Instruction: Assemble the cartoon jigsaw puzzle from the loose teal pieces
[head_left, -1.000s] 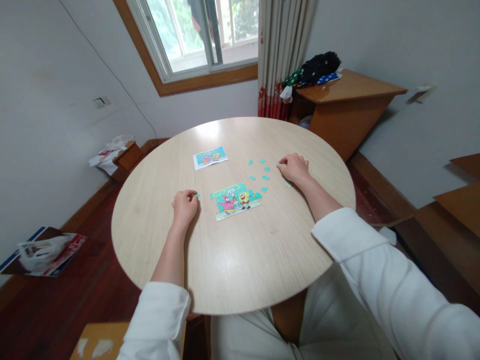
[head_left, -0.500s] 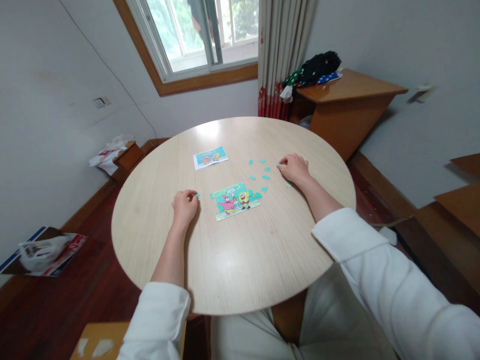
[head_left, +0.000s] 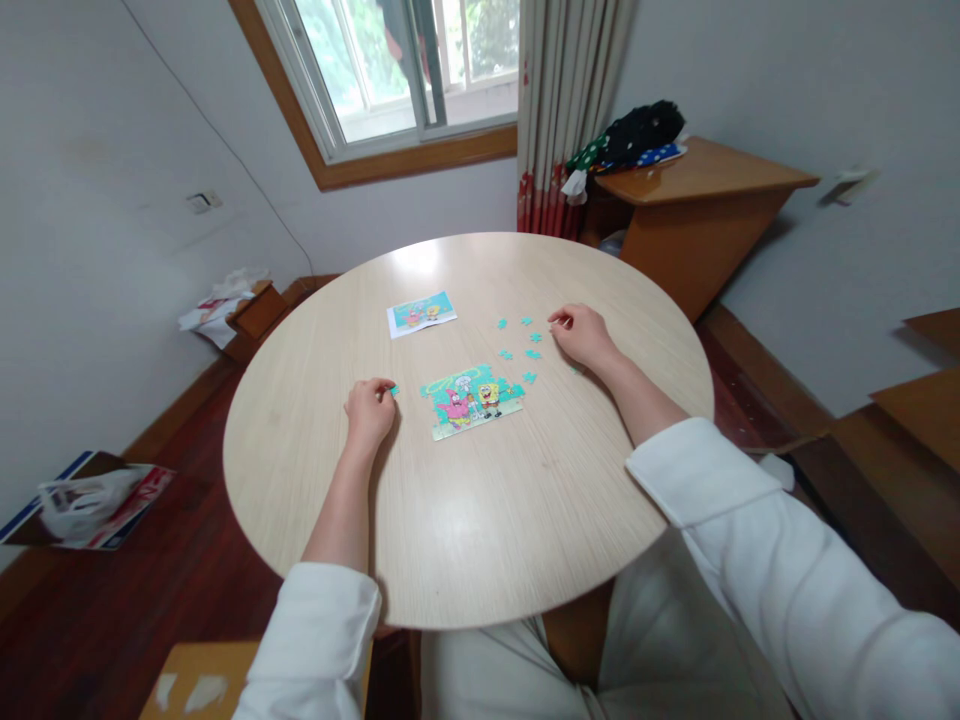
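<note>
My left hand (head_left: pixel 371 408) rests on the table, thumb and forefinger pinched on a small teal puzzle piece (head_left: pixel 396 390). Just right of it lies a partly joined cartoon jigsaw puzzle (head_left: pixel 469 405) with pink and yellow figures; its upper and right edges are uneven. My right hand (head_left: pixel 581 335) is curled low over the table beyond several loose teal pieces (head_left: pixel 533 354). Its fingertips are drawn together, and whatever is between them is too small to make out. Another loose piece (head_left: pixel 574 371) shows partly beside the right wrist.
A printed picture card (head_left: pixel 421 314) of the same scene lies behind the puzzle. The round wooden table (head_left: pixel 480 540) reaches to my lap. Beyond it stand a curtain (head_left: pixel 570 100) and a brown desk (head_left: pixel 712 180) with cloth on it.
My right hand has shifted slightly left and away from me; the teal piece seen at its fingertips before is now out of sight. My left hand stays put.
</note>
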